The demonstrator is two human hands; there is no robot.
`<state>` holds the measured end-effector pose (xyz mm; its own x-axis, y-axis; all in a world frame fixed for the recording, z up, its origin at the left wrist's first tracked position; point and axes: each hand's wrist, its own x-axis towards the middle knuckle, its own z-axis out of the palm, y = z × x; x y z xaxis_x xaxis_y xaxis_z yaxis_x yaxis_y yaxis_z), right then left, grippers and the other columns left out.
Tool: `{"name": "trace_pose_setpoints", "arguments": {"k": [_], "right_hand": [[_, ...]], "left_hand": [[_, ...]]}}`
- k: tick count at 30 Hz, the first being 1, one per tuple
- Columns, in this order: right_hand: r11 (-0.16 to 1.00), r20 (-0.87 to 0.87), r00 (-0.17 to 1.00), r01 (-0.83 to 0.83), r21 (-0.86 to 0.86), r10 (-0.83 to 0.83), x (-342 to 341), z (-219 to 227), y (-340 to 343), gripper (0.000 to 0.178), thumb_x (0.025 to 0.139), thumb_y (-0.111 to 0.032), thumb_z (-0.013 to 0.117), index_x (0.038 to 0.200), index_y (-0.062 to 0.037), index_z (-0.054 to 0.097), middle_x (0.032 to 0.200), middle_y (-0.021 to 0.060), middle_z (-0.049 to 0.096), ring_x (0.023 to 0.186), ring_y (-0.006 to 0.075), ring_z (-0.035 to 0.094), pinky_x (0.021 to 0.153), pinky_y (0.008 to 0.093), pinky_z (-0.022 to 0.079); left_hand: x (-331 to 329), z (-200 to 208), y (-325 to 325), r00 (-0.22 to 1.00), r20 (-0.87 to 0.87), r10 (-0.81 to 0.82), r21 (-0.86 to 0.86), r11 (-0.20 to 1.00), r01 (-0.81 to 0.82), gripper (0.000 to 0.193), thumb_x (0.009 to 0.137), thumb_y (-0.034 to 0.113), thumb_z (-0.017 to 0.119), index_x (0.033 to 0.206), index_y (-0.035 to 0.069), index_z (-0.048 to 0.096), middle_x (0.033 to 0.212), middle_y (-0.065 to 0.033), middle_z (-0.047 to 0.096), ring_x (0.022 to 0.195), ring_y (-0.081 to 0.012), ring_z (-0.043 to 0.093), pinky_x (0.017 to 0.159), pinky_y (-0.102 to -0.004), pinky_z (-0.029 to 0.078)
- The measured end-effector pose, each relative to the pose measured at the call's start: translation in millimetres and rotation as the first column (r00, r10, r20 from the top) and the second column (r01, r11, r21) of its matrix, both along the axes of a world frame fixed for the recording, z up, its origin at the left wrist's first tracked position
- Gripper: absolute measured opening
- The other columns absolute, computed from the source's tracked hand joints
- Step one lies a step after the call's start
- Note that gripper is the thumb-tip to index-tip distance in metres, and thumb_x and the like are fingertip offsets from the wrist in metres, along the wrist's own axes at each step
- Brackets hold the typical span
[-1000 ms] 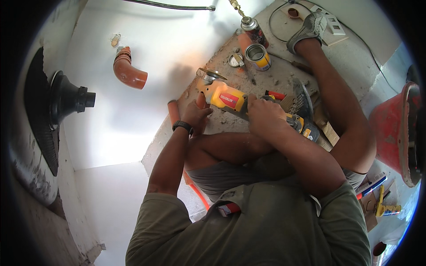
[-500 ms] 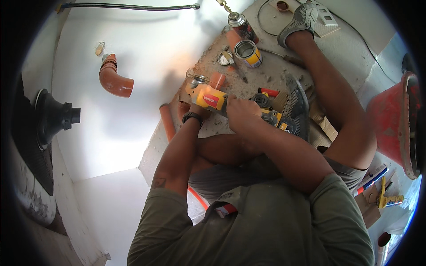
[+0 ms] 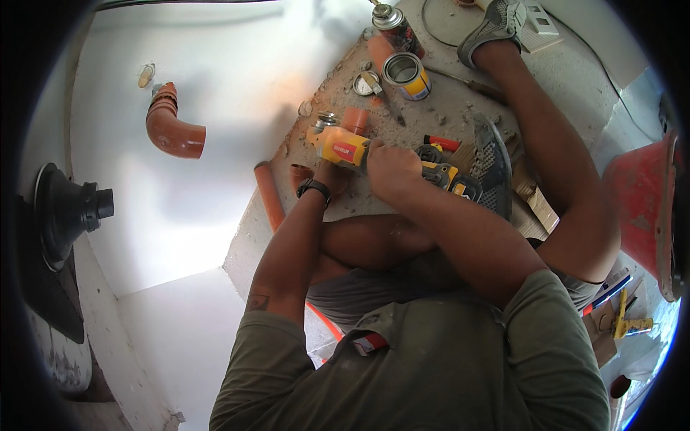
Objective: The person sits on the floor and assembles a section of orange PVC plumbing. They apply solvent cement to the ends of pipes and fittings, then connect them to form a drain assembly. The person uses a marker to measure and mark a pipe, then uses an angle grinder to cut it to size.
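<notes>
My right hand (image 3: 394, 171) is wrapped around the body of a yellow and black cordless angle grinder (image 3: 343, 147). The grinder's head points left, over a short orange plastic pipe piece (image 3: 354, 119). Below the grinder head, my left hand (image 3: 332, 177) rests close to another orange pipe end (image 3: 300, 172); the tool covers its fingers, so its grip does not show. A black watch is on the left wrist. A longer orange pipe (image 3: 269, 195) lies just left of that wrist.
An open tin (image 3: 407, 75), a spray can (image 3: 392, 25), a round lid (image 3: 366, 82) and a knife-like blade stand or lie beyond the grinder. An orange elbow pipe (image 3: 176, 129) juts from the white wall. A red bucket (image 3: 640, 205) is at right, a black fitting (image 3: 72, 215) at left.
My view has shifted slightly, so the wall elbow sits further left and the bucket further right. Both hands and the grinder stay in nearly the same place.
</notes>
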<state>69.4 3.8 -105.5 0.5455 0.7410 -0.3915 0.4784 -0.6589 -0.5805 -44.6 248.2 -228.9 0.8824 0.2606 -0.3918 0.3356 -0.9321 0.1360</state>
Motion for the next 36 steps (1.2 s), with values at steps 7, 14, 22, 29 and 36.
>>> {"name": "trace_pose_setpoints", "arguments": {"k": [7, 14, 22, 29, 36], "right_hand": [[1.000, 0.010, 1.000, 0.001, -0.020, -0.001, -0.3, -5.6, -1.2, 0.043, 0.091, -0.014, 0.064, 0.128, 0.0023, 0.051, 0.117, 0.0190, 0.071, 0.109, 0.0298, 0.071, 0.090, 0.0379, 0.057], [0.998, 0.005, 1.000, -0.027, -0.051, 0.027, 3.2, -3.0, -2.3, 0.051, 0.092, -0.020, 0.067, 0.134, 0.0031, 0.048, 0.122, 0.0146, 0.071, 0.113, 0.0257, 0.070, 0.091, 0.0356, 0.056], [0.996, 0.003, 0.999, -0.044, -0.073, 0.045, 3.5, -1.8, -3.9, 0.051, 0.092, -0.019, 0.066, 0.135, 0.0026, 0.048, 0.122, 0.0154, 0.071, 0.112, 0.0265, 0.070, 0.091, 0.0360, 0.056], [0.995, -0.005, 0.998, -0.058, -0.082, 0.057, 3.9, -1.2, -4.7, 0.051, 0.093, -0.019, 0.066, 0.135, 0.0026, 0.048, 0.123, 0.0149, 0.070, 0.113, 0.0257, 0.070, 0.091, 0.0363, 0.056], [0.998, -0.019, 1.000, -0.024, -0.053, 0.023, 3.8, -2.9, -5.1, 0.048, 0.089, -0.014, 0.068, 0.130, 0.0021, 0.050, 0.120, 0.0171, 0.071, 0.111, 0.0283, 0.071, 0.092, 0.0376, 0.056]], "left_hand": [[5.4, 2.5, 2.6, 0.989, -0.115, 0.090, 0.018, 0.996, -0.088, 0.034, 0.092, 0.017, 0.059, 0.123, 0.007, 0.067, 0.126, -0.0179, 0.068, 0.122, -0.0334, 0.062, 0.102, -0.0397, 0.050], [12.8, 3.9, 0.7, 0.987, -0.140, 0.077, 0.028, 0.997, -0.074, 0.032, 0.097, 0.025, 0.057, 0.124, 0.009, 0.065, 0.127, -0.0155, 0.068, 0.124, -0.0317, 0.060, 0.103, -0.0397, 0.047], [14.3, 15.5, -9.4, 0.983, -0.124, 0.134, -0.049, 0.989, -0.141, 0.036, 0.095, 0.018, 0.058, 0.129, 0.006, 0.064, 0.130, -0.0168, 0.066, 0.125, -0.0314, 0.060, 0.104, -0.0378, 0.048], [10.8, 12.2, -9.3, 0.988, -0.086, 0.132, -0.057, 0.989, -0.137, 0.033, 0.098, 0.026, 0.054, 0.123, 0.008, 0.066, 0.124, -0.0162, 0.069, 0.122, -0.0323, 0.062, 0.101, -0.0394, 0.048], [14.4, 21.2, -18.3, 0.988, -0.057, 0.144, -0.068, 0.987, -0.148, 0.034, 0.098, 0.026, 0.054, 0.124, 0.008, 0.066, 0.123, -0.0165, 0.070, 0.121, -0.0330, 0.062, 0.100, -0.0399, 0.049]]}}
